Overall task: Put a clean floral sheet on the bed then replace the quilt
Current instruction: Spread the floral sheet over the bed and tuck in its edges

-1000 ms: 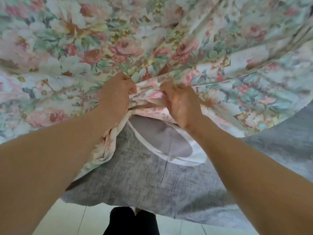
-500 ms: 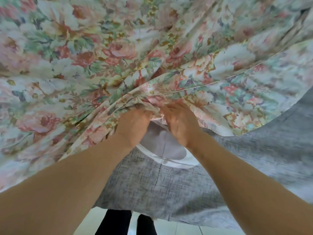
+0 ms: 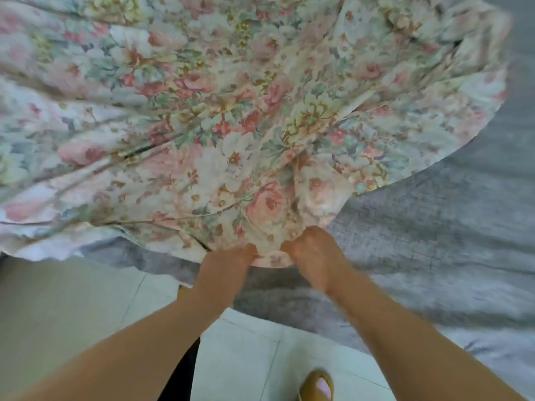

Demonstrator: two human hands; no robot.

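Observation:
The floral sheet (image 3: 220,117), pink and green roses on pale cloth, billows across the upper and left part of the view, blurred by motion. My left hand (image 3: 228,264) and my right hand (image 3: 315,256) sit close together at its near edge, both closed on a bunched fold of the cloth. Under and to the right of the sheet lies the grey mattress of the bed (image 3: 434,241), its corner reaching down to the floor line. No quilt is in view.
Pale tiled floor (image 3: 249,357) lies below my arms. A foot in a tan slipper (image 3: 317,386) stands at the bottom edge, with a dark trouser leg (image 3: 182,380) left of it.
Both hands have pulled down and toward me with the sheet edge. The sheet has spread out leftward, the white-and-lilac patch on the mattress is covered, and more floor shows.

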